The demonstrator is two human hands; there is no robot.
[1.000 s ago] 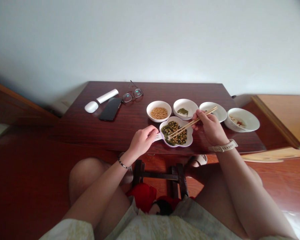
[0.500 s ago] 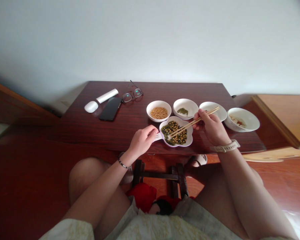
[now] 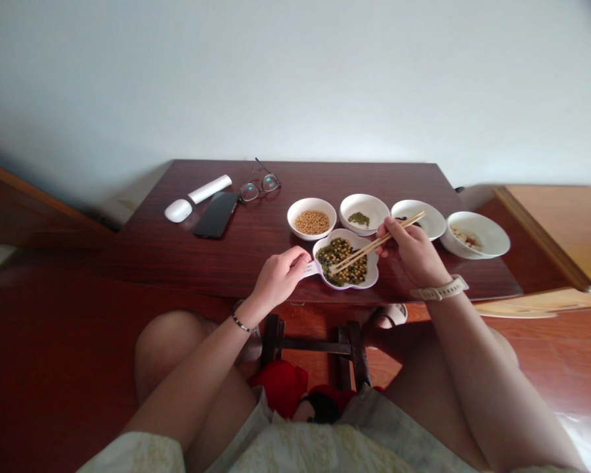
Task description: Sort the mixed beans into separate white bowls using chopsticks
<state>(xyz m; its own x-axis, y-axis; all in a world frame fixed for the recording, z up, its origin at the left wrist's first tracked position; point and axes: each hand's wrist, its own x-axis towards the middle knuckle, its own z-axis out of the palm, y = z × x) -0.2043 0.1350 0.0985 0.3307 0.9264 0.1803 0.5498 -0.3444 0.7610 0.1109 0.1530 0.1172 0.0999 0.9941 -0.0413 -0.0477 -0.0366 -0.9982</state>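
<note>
A flower-shaped dish (image 3: 373,270) is sitting near the front edge of the dark table (image 3: 187,259), holding mixed tan, black and small green beans. Left hand (image 3: 279,277) is pinching its white handle (image 3: 310,269), fingers covering the end; lettering is showing there, too small for me to read. Right hand (image 3: 414,251) is gripping chopsticks (image 3: 369,248), their tips reaching into the mix at the dish's left side; whether they are catching a bean, I cannot tell.

Beyond the dish, four white bowls are standing in a row. The leftmost bowl (image 3: 312,205) is holding tan beans; the second bowl (image 3: 367,202), a small patch of green ones. The third bowl (image 3: 434,220) is partly hiding behind right hand and chopsticks, only some dark bits showing. The rightmost bowl (image 3: 495,238) is holding pale and reddish pieces, too blurred for naming.
</note>
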